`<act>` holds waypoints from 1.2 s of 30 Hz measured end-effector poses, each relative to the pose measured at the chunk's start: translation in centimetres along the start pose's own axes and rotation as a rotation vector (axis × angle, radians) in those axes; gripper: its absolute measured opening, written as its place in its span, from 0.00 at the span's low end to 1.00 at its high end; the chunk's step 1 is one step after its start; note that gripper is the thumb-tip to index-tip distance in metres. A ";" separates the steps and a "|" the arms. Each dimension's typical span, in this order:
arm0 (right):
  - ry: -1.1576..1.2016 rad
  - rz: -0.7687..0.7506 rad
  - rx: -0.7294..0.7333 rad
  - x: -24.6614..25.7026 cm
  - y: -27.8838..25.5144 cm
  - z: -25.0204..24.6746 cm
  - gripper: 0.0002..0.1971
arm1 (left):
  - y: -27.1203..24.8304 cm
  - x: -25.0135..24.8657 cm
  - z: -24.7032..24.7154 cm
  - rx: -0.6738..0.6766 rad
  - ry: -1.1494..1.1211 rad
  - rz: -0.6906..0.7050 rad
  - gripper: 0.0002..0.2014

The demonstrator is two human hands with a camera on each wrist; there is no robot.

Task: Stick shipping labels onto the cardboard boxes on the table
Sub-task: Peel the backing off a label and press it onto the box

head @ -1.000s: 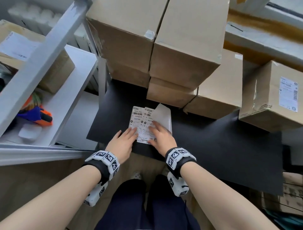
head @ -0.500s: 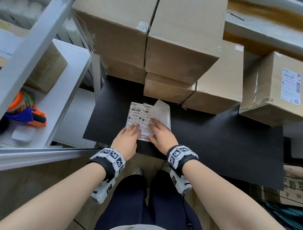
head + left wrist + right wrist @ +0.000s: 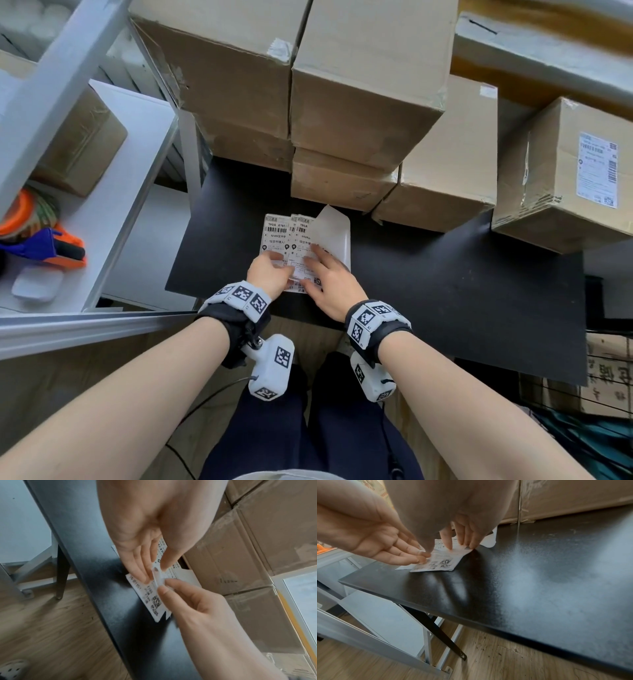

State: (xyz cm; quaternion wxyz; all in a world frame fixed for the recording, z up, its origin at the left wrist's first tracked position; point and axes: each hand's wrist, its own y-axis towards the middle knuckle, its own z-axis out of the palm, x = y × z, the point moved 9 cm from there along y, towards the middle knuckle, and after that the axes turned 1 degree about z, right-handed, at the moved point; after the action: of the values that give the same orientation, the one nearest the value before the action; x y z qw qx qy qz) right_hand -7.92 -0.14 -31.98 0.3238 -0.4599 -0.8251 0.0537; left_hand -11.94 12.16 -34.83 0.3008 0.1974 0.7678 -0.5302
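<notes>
A small stack of white shipping labels (image 3: 281,233) lies on the black table (image 3: 445,274), next to a blank white backing sheet (image 3: 334,229). My left hand (image 3: 284,265) pinches a lifted label edge (image 3: 156,574) between thumb and fingers. My right hand (image 3: 317,258) holds the stack (image 3: 440,562) down with straight fingers (image 3: 449,543). Plain cardboard boxes (image 3: 359,85) are stacked right behind the labels. A box at the right (image 3: 548,192) carries a label (image 3: 597,169).
A white metal shelf rack (image 3: 137,171) stands to the left. It holds an orange and blue tape dispenser (image 3: 44,240) and a taped box (image 3: 78,147). A wire crate (image 3: 609,377) sits low on the right. Bare tabletop lies to the right of my hands.
My left fingers, which lay flat on the labels, have curled in and now pinch an edge. My right hand still rests on the stack.
</notes>
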 end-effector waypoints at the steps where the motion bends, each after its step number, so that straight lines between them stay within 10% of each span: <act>1: -0.002 0.006 0.010 0.0 0.0 0.0 0.27 | -0.1 -0.2 0.1 0.008 -0.022 -0.010 0.17; 16: 0.001 -0.154 -0.242 3.1 -1.6 -8.2 0.15 | -3.3 -6.9 0.3 0.066 -0.171 0.060 0.12; 27: 0.746 -0.077 -0.256 0.9 -2.4 -14.7 0.09 | -5.5 -8.7 0.3 0.111 -0.521 -0.107 0.08; 36: 0.411 0.058 -0.264 -2.1 -2.9 -16.0 0.15 | -6.3 -10.8 -0.2 -0.006 -0.546 -0.045 0.02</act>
State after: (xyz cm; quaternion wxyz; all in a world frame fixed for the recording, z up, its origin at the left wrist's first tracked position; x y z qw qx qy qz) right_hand 0.12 -6.82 -19.31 0.4203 -0.5230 -0.7282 -0.1398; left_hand -7.88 10.24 -23.17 0.4851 0.0291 0.6640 -0.5683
